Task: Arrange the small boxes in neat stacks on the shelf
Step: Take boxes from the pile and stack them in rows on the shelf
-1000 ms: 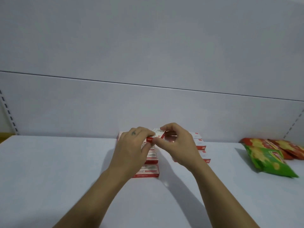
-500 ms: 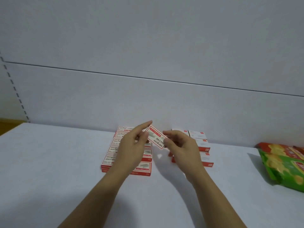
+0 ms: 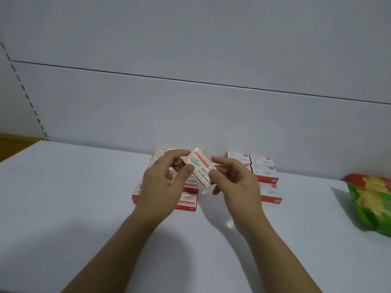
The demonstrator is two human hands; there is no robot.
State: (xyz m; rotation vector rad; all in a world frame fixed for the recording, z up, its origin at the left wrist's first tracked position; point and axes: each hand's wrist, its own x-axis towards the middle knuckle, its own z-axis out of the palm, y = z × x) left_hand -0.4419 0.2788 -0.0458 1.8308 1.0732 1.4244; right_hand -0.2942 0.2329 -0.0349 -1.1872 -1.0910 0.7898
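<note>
White shelf (image 3: 63, 208), small box (image 3: 200, 169) apparently between both hands (image 3: 163, 187) (image 3: 237, 185)

left grip (image 3: 163, 182): pinches box (image 3: 200, 168) | right grip (image 3: 237, 185): pinches it | forearms angled inward

My left hand (image 3: 160, 187) and right hand (image 3: 237, 187) are bare. Both forearms (image 3: 118, 246) run uncovered to the bottom edge.

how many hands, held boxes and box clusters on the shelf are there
hands: 2 (left hand, right hand)
held box: 1
box clusters: 2 (left cluster, right cluster)
total: 5
</note>
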